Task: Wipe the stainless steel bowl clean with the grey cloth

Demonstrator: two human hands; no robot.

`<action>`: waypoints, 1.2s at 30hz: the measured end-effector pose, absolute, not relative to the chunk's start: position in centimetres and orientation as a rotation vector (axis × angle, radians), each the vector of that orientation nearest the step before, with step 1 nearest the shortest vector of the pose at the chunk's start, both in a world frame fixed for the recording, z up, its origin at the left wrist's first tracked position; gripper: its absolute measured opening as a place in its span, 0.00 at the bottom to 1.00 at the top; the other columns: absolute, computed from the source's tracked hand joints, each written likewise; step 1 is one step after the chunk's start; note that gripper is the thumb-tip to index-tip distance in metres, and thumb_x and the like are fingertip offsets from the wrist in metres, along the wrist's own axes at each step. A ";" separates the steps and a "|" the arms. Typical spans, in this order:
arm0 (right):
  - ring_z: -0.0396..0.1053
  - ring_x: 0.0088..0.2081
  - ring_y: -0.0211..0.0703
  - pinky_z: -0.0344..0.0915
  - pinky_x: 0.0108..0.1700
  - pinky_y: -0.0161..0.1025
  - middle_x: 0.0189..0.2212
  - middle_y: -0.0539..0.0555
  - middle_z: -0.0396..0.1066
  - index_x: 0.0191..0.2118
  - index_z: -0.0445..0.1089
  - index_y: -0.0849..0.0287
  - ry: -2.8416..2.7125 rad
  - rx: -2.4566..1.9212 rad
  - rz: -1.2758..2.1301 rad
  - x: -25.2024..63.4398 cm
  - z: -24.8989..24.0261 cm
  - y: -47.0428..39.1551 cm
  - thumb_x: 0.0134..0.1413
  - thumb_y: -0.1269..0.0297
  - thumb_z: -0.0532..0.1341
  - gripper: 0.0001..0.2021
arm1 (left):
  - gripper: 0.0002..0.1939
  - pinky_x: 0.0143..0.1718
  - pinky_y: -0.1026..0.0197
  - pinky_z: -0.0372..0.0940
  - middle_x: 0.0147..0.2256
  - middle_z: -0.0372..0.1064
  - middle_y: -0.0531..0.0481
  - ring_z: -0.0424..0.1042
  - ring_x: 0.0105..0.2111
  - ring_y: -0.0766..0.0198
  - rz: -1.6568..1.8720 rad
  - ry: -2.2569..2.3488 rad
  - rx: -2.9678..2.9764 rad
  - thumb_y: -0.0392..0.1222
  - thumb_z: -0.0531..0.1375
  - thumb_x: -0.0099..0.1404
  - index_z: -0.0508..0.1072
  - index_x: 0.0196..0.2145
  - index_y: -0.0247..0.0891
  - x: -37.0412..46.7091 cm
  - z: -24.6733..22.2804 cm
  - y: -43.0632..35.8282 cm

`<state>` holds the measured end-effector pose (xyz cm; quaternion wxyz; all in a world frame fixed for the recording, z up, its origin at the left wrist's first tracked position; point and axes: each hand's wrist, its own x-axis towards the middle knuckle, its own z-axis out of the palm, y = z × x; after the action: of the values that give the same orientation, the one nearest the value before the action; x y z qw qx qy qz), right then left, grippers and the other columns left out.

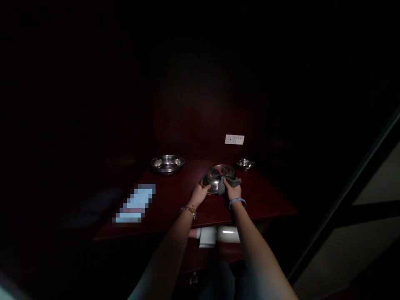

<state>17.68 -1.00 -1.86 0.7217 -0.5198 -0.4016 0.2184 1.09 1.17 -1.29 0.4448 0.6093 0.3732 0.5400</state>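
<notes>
A shiny metal bowl (pixel 214 186) is held tilted over the dark red desk (pixel 175 208), its rounded outside toward me. My left hand (pixel 200 195) grips the bowl's near left rim, thumb on the metal. My right hand (pixel 233 189) is closed on a grey cloth (pixel 221 187) and presses it to the bowl's right side. A cloth end sticks out to the right. Whether the bowl touches the desk, I cannot tell.
Toward the back left lies a wide metal basin (pixel 168 163); a smaller metal bowl (pixel 245 164) sits back right. A white socket panel (pixel 234 139) is on the wall. A blurred-out pale blue rectangle (pixel 137 204) lies left. Below the desktop are a white box (pixel 207 236) and a pale cylinder (pixel 227 234).
</notes>
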 end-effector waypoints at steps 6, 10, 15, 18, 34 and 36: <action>0.76 0.47 0.52 0.68 0.55 0.44 0.42 0.59 0.79 0.40 0.77 0.62 -0.845 -1.150 0.398 17.4 -1.1 -1.4 0.40 0.53 0.70 0.21 | 0.19 0.56 0.52 0.64 0.47 0.76 0.43 0.74 0.48 0.56 1.405 0.849 1.532 0.36 0.60 0.57 0.73 0.48 0.34 1.1 -1.3 1.4; 0.75 0.48 0.50 0.68 0.55 0.44 0.42 0.58 0.79 0.41 0.77 0.61 -0.910 -1.076 0.537 17.7 -1.3 -1.3 0.39 0.54 0.71 0.22 | 0.18 0.54 0.53 0.66 0.47 0.76 0.42 0.74 0.47 0.56 1.430 0.912 1.529 0.34 0.60 0.56 0.74 0.46 0.33 1.0 -1.4 1.8; 0.76 0.47 0.50 0.68 0.54 0.44 0.42 0.57 0.79 0.40 0.77 0.60 -0.963 -1.082 0.598 18.1 -2.2 -0.8 0.39 0.53 0.71 0.21 | 0.12 0.50 0.53 0.68 0.42 0.77 0.38 0.76 0.43 0.54 1.410 1.010 1.577 0.34 0.60 0.57 0.76 0.39 0.31 0.6 -1.6 2.2; 0.76 0.47 0.50 0.68 0.53 0.44 0.42 0.58 0.79 0.39 0.77 0.60 -0.976 -1.113 0.605 18.2 -2.5 -0.5 0.40 0.53 0.70 0.20 | 0.11 0.49 0.55 0.68 0.41 0.78 0.40 0.77 0.42 0.55 1.387 1.019 1.658 0.35 0.59 0.58 0.76 0.39 0.33 0.4 -1.6 2.0; 0.76 0.48 0.52 0.68 0.54 0.43 0.40 0.57 0.79 0.38 0.79 0.60 -0.972 -1.163 0.589 18.4 -2.4 -0.9 0.41 0.54 0.70 0.19 | 0.13 0.46 0.56 0.70 0.34 0.79 0.42 0.77 0.40 0.55 1.294 1.057 1.755 0.41 0.63 0.57 0.78 0.39 0.33 0.3 -0.6 -0.2; 0.76 0.48 0.52 0.68 0.54 0.43 0.41 0.58 0.79 0.38 0.79 0.60 -0.973 -1.175 0.597 18.3 -2.4 -0.8 0.41 0.54 0.70 0.19 | 0.14 0.46 0.56 0.70 0.35 0.79 0.42 0.77 0.40 0.56 1.301 1.049 1.763 0.41 0.63 0.57 0.78 0.40 0.33 0.3 -0.9 0.0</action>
<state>18.34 -0.78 -2.41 0.6829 -0.5239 -0.4340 0.2663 0.31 0.02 -0.85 0.3489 0.6801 0.4047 0.5020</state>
